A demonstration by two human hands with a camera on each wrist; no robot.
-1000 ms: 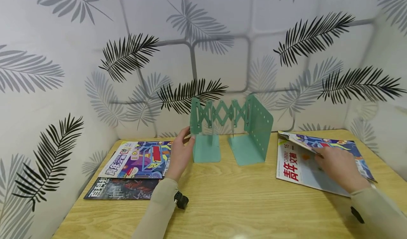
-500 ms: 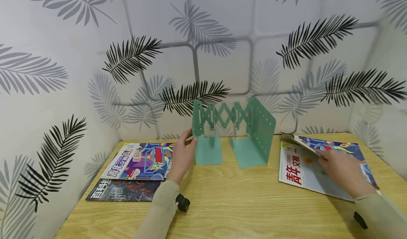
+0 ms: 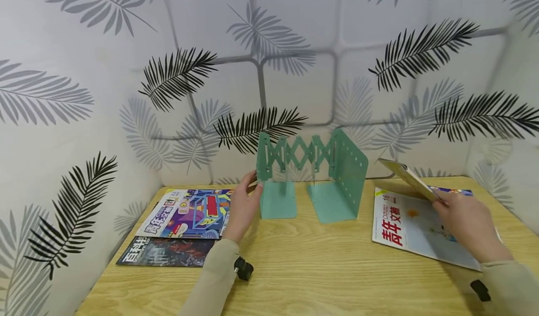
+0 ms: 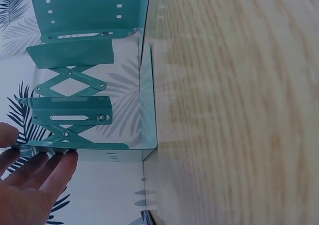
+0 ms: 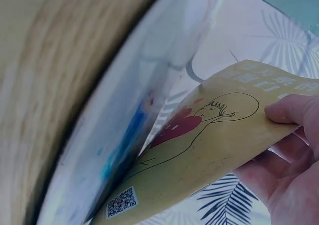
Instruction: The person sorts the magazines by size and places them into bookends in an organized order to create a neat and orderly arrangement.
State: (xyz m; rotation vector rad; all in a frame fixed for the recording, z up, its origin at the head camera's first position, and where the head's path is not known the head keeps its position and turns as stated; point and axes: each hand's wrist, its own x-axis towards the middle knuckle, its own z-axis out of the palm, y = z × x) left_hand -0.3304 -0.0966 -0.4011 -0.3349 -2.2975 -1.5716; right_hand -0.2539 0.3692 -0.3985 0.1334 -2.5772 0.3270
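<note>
A green metal expandable bookend (image 3: 355,180) with crisscross links stands spread out against the wall. My left hand (image 3: 242,211) grips the edge of its left end plate; in the left wrist view, fingers (image 4: 57,172) lie along the plate's outer side and the thumb is at its edge. My right hand (image 3: 467,225) pinches a thin magazine by its edge. That magazine (image 5: 199,145) has a tan cover with a red heart, a line drawing and a QR code. It slants up over a white magazine (image 3: 404,227) with red characters, which lies on the table.
Beneath the white magazine shows the edge of a colourful one (image 3: 456,191). On the left side of the wooden table (image 3: 320,269), a purple magazine (image 3: 198,213) partly covers a dark one (image 3: 168,253). A leaf-patterned wall (image 3: 294,87) closes off the back and sides.
My right hand has raised and tilted the top magazine off the white one, uncovering more of it. My left hand keeps its grip on the bookend. The head view has shifted slightly.
</note>
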